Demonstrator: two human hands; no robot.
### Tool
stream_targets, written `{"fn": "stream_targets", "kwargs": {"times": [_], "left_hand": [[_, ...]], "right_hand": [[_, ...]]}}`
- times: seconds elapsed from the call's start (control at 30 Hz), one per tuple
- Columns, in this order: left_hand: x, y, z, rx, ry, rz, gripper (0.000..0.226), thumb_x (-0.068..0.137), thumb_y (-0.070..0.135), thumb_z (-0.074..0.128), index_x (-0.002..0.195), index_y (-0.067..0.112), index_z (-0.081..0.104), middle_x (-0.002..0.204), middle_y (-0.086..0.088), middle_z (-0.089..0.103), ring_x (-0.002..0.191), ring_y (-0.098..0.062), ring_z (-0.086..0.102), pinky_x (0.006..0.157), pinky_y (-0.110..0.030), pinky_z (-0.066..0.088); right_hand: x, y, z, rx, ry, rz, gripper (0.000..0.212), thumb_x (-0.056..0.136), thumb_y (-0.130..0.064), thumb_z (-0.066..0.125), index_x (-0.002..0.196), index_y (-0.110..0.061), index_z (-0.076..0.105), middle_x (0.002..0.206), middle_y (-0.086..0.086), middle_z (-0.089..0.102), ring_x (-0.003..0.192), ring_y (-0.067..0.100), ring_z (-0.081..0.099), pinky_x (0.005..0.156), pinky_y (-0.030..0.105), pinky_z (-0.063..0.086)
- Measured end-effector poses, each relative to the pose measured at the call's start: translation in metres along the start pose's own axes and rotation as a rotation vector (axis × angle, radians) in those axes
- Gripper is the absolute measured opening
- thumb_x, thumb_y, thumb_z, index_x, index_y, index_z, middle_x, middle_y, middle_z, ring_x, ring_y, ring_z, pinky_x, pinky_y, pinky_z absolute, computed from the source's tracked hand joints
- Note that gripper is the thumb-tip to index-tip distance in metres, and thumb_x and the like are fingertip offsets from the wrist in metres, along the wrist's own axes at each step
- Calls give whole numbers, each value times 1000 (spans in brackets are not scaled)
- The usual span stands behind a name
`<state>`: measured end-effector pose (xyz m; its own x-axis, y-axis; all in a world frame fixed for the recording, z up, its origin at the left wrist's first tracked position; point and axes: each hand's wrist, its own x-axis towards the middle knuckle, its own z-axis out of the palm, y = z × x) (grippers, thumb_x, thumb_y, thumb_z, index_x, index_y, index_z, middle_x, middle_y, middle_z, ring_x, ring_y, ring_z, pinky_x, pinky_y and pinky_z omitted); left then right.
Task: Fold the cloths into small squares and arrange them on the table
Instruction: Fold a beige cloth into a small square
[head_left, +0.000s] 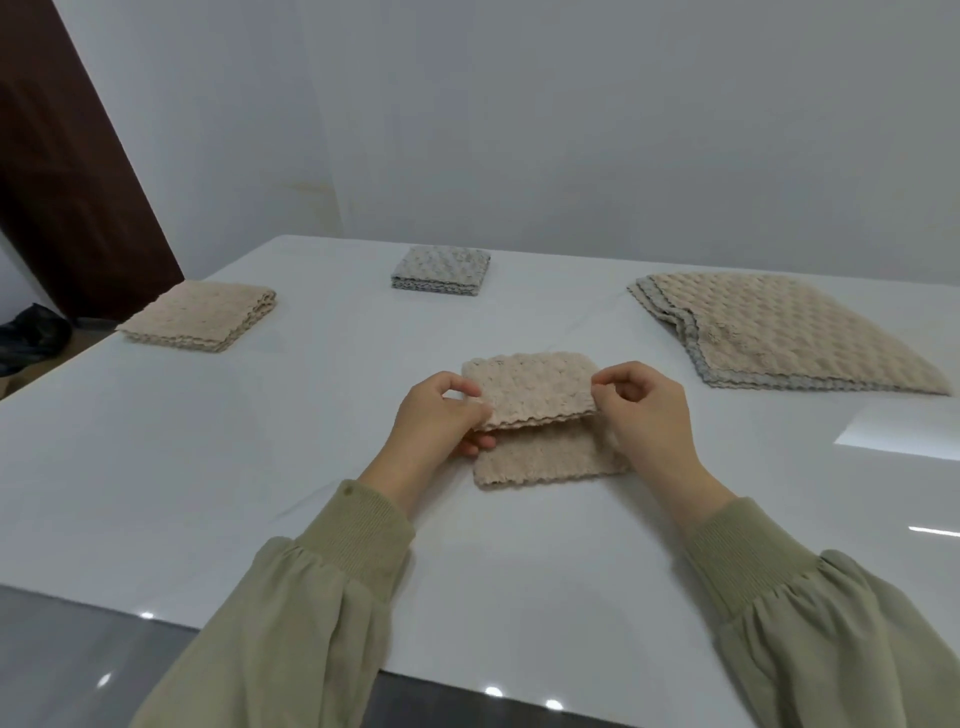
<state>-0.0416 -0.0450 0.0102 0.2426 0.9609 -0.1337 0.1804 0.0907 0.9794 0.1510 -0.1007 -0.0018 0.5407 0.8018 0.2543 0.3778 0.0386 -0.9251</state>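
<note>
Mid-bench (208, 467), we've got the beige cloth (540, 421) half folded, our left hand (441, 415) pinching its left edge and right hand (644, 410) pinching the right, top flap lifted over the lower half.

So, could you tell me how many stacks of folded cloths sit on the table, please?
2: a beige stack far left, a grey stack far centre. The right pile lies unfolded; none seems hidden.
</note>
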Motion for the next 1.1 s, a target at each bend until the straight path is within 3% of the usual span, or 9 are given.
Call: {"fn": "stream_targets", "kwargs": {"times": [0.13,0.33,0.57,0.73,1.1], "left_hand": [[-14,-8,-9,244,-20,78,20,83,9,65,100,20,59,60,-2,63,44,-6,57,43,-16,42],[-26,-6,-11,163,59,166,8,86,12,66,84,13,73,62,4,64,41,1,51,40,-12,37],[-30,-6,-12,174,27,124,10,84,4,65,85,13,71,57,3,61,42,-2,55,38,-15,40],[-28,-9,-13,206,-6,123,14,82,2,63,83,14,70,48,9,57,45,-6,57,42,-18,43],[-23,-14,-11,251,-33,143,12,83,3,65,79,14,69,53,2,60,48,-8,57,46,-19,47]], "right_hand": [[-17,5,-6,-346,-207,-62,18,82,-8,60,72,-24,62,58,-6,50,54,7,45,50,10,34],[-28,-2,-17,-187,-13,-99,20,81,-8,62,69,-24,64,67,-9,61,60,0,52,56,6,38],[-35,4,-22,-281,-138,-1,14,80,-8,62,72,-19,66,72,13,66,59,13,50,58,23,41],[-35,3,-22,-251,-115,-7,18,78,-4,59,70,-19,64,64,7,60,55,11,48,51,17,39],[-32,7,-21,-367,-89,-62,10,80,-8,62,75,-16,65,62,0,54,61,11,48,58,20,37]]}}
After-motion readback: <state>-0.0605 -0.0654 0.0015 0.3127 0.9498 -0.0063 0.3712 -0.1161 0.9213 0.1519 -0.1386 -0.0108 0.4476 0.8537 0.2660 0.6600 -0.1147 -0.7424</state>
